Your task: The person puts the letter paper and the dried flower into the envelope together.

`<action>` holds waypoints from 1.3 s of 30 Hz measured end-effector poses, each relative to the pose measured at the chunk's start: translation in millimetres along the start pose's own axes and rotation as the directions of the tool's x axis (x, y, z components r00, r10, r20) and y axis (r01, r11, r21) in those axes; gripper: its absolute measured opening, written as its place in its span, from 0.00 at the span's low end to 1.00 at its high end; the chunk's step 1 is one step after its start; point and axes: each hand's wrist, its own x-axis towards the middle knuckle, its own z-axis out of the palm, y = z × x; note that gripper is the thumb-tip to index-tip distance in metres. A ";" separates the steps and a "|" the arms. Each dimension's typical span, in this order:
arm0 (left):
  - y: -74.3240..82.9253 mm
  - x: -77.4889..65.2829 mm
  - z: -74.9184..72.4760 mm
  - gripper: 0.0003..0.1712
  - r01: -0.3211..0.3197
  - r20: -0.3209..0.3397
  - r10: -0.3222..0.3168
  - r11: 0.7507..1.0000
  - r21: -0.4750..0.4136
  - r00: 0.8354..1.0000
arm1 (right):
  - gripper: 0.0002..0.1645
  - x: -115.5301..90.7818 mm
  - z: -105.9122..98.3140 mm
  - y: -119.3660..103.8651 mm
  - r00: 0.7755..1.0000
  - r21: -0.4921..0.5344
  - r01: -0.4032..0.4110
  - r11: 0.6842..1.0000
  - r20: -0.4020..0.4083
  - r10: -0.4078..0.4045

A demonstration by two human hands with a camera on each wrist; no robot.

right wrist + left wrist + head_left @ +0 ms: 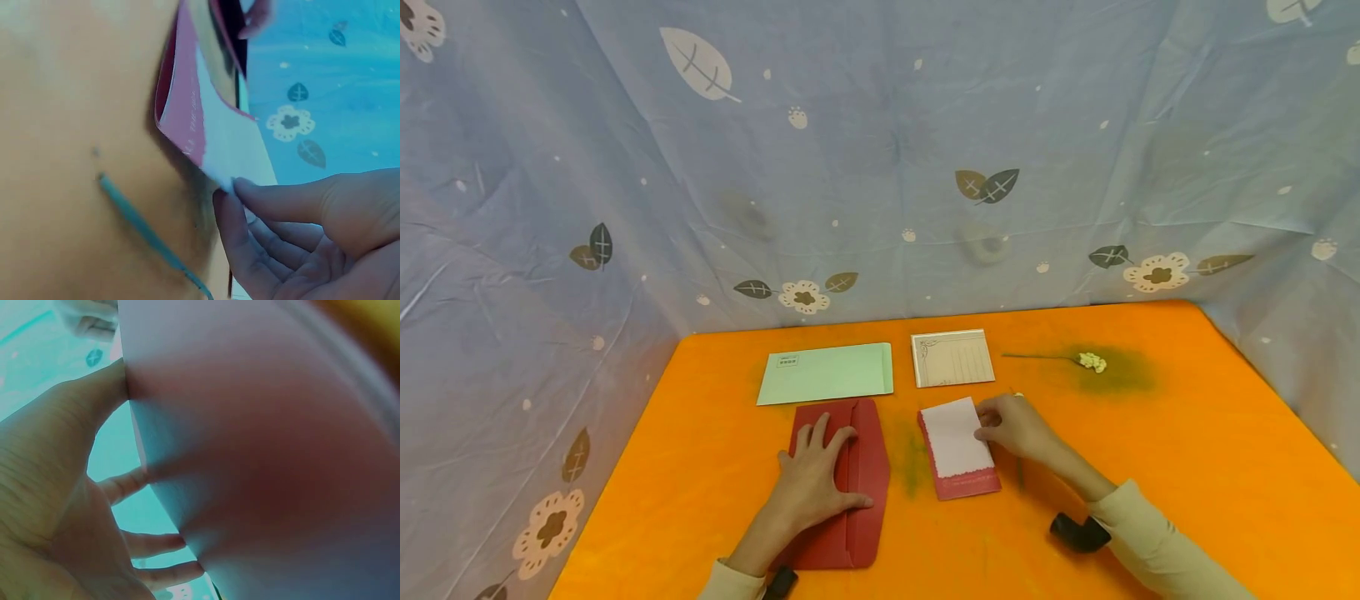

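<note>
1. Nearest you, two pale sleeves (1157, 542) reach in, with a black block (1078, 533) at each wrist.
2. Your left hand (812, 483) rests on the red envelope (870, 475), fingers spread and released, tips touching it. The flap is unfolded to the right, and a wide band of orange runs left of the envelope.
3. Your right hand (1018, 427) has the pink card (958, 442) pinched by its white upper part, at the right edge, between thumb and fingers. The card is right of the red envelope, a narrow strip of orange between them.
4. One green stem (1020, 473) runs under your right hand, largely hidden; the widest stretch of orange lies to its right.
5. Farther off sit the mint envelope (827, 375), close behind the red one, then the lined card (953, 358) and a yellow flower (1092, 362), its thin stem pointing left, a dark patch around the bloom.
6. The orange desk (700, 467) ends at a patterned blue-grey curtain (850, 125) at back, left and right.
7. Count: two envelopes, two cards, one yellow bloom lying fully visible.
</note>
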 end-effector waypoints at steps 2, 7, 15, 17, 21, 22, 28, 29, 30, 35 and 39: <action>0.0 -0.2 0.0 0.54 0.000 -0.002 0.000 1.000 0.001 1.000 | 0.08 1.9 -2.1 -1.3 0.999 0.078 -0.024 0.997 0.027 0.021; -0.2 0.0 0.1 0.54 0.002 -0.003 -0.002 1.000 0.007 1.000 | 0.08 6.8 -3.5 -3.8 0.994 0.244 -0.083 0.966 0.086 0.064; -0.1 0.1 0.4 0.54 0.008 -0.001 -0.008 1.000 0.012 1.000 | 0.18 18.5 4.2 -4.8 0.989 0.415 -0.142 0.899 0.095 0.112; -0.1 -0.2 0.4 0.54 0.011 0.001 -0.011 1.000 0.011 1.000 | 0.18 22.3 10.0 -5.8 0.987 0.469 -0.161 0.869 0.094 0.132; -0.5 -1.3 0.2 0.54 0.024 -0.002 -0.024 1.000 0.009 1.000 | 0.17 29.7 22.7 -10.3 0.983 0.508 -0.183 0.842 0.108 0.148; -0.6 -1.5 0.1 0.54 0.027 -0.004 -0.027 1.000 0.009 1.000 | 0.17 31.5 25.0 -11.7 0.982 0.507 -0.185 0.842 0.113 0.149; 0.3 0.1 1.7 0.54 0.022 -0.002 -0.022 1.000 0.012 1.000 | 0.19 39.8 25.2 -15.8 0.980 0.533 -0.197 0.823 0.119 0.158; 0.6 0.5 2.1 0.54 0.020 -0.001 -0.020 1.000 0.013 1.000 | 0.20 40.9 23.9 -16.0 0.981 0.542 -0.195 0.817 0.116 0.157; 1.0 0.7 2.3 0.54 0.019 -0.001 -0.019 1.000 0.010 1.000 | 0.20 41.6 22.7 -16.3 0.981 0.554 -0.192 0.810 0.112 0.155; 2.0 1.2 2.9 0.54 0.021 -0.010 -0.020 1.000 0.012 1.000 | 0.20 42.7 25.4 -18.2 0.978 0.587 -0.207 0.782 0.157 0.141; 1.8 1.1 3.8 0.54 0.020 -0.015 -0.020 1.000 0.009 1.000 | 0.19 40.7 35.5 -21.6 0.967 0.605 -0.245 0.758 0.214 0.141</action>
